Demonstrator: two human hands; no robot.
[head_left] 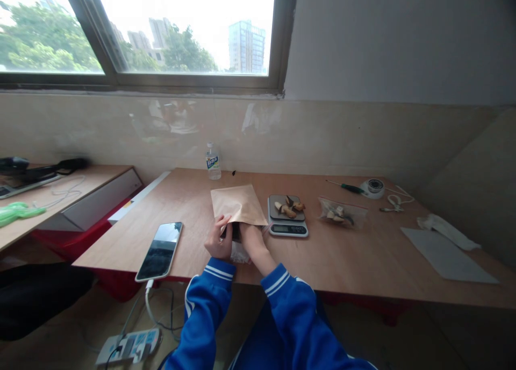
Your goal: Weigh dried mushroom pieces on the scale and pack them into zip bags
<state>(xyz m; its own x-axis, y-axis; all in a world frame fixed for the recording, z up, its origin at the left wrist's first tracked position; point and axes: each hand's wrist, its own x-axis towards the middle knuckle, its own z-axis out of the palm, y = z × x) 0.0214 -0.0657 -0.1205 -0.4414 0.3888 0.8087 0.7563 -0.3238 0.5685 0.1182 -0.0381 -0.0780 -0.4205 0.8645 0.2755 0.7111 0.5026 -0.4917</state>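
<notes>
A brown paper bag (238,203) lies on the table with its mouth towards me. My left hand (220,240) is closed on the left edge of that mouth, thumb and fingers pinching the paper. Inside the opening is my right hand (253,241); its fingers are hidden by the bag, so what they hold cannot be seen. Something dark shows in the mouth between my hands. Beneath my wrists lies a piece of clear plastic (241,253). Just right of the bag, a white kitchen scale (288,229) carries several brown and pale pieces (289,208) resembling dried mushrooms.
A clear zip bag (342,213) with pale pieces lies right of the scale. Farther right are a screwdriver (350,187), a white dome camera (373,188) and a paper sheet (449,256). A phone (160,250) lies left, plugged in; a bottle (213,163) stands behind.
</notes>
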